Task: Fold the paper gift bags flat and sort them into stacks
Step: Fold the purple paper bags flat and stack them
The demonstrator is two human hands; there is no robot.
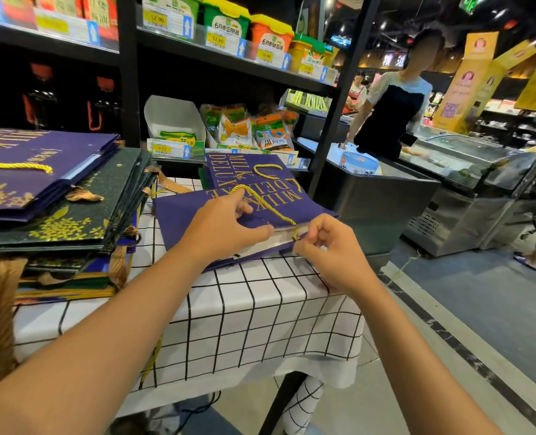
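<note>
Purple gift bag [178, 215], near-flat on surface [244, 309]: left hand [225, 227] grips its top, right hand [329, 246] pinches the rim; tuck gold cord [269, 205] inside before pressing.

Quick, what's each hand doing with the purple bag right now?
Left hand: pinching the gold cord handle against the purple bag.
Right hand: fingers curled, pinching the bag's open edge near the cord's end.

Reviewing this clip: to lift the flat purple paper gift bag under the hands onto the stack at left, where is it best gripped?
Probably by the near open edge of the purple paper gift bag, coming from the person's side. That edge faces the left hand and right hand and lies above the checked tablecloth, so fingers can slip underneath. The gold cord handle would let it swing.
</note>
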